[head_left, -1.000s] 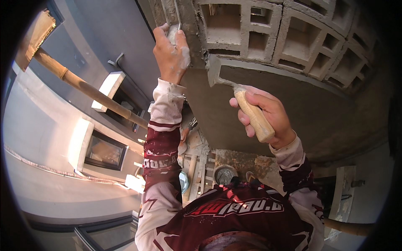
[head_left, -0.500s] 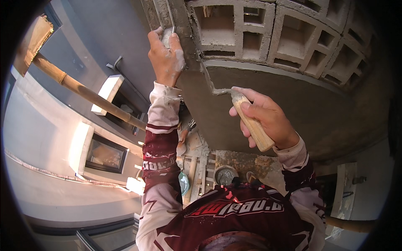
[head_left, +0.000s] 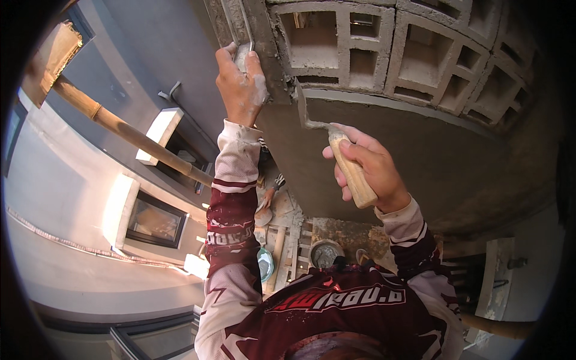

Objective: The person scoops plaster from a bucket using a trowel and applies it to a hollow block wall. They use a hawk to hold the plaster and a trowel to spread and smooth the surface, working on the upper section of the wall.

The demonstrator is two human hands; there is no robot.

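My right hand [head_left: 371,165] is closed around the wooden handle of a trowel [head_left: 353,171]. The trowel's thin blade is seen nearly edge-on, close to the grey plastered wall [head_left: 384,162] just below the openwork concrete blocks [head_left: 387,54]. Higher up and to the left, my left hand [head_left: 242,84] grips a grey, mortar-smeared piece [head_left: 241,58] at the lower end of two thin metal rods [head_left: 237,24]. These rods run up along the edge of the wall, and the fingers hide part of the piece. Wet mortar marks my left hand.
A bamboo pole [head_left: 132,135] crosses the left side. Far below are a bucket of grey mortar [head_left: 324,254], a teal basin [head_left: 265,264] and wooden slats [head_left: 293,252]. Another person's hand [head_left: 268,197] shows below my left forearm. A window [head_left: 155,219] is in the left-hand wall.
My right hand has moved slightly left, and the trowel handle stands a little steeper. The blade has shifted slightly up near the block edge. My left hand keeps its grip; the view has shifted slightly.
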